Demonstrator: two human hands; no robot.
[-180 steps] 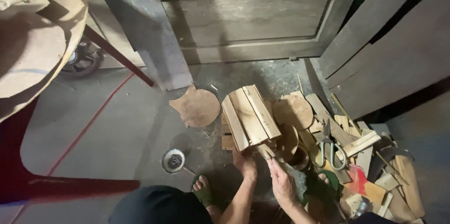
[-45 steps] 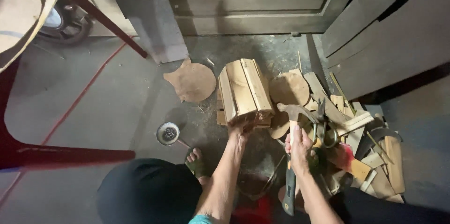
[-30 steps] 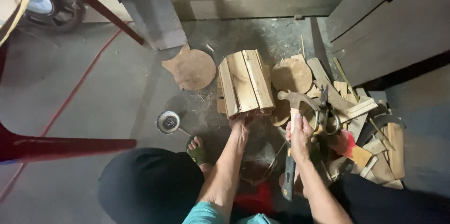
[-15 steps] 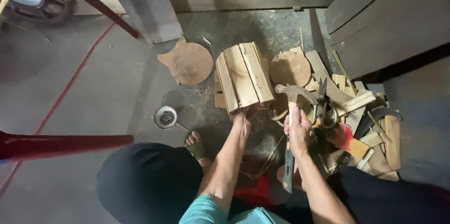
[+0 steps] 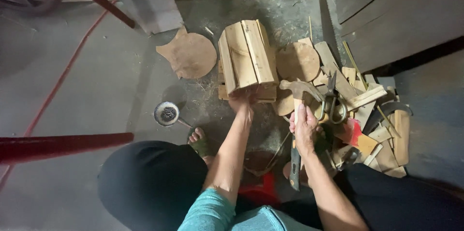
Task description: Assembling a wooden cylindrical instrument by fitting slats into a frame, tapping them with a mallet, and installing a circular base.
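A small wooden slatted box stands on the concrete floor in front of me. My left hand grips its near bottom edge. My right hand is closed around the handle of a claw hammer, whose metal head is raised just right of the box, over the wood pieces. The hammer's dark grip end sticks out below my hand toward my lap.
A round wooden cutout lies left of the box and another disc to its right. A pile of wood offcuts with pincers lies on the right. A small bowl of nails sits beside my foot. A red bar crosses at left.
Six seconds ago both hands were low beside the box without a raised hammer. Over the last 1.5 seconds my left hand stays on the box and the hammer stays raised; the view shifted slightly.
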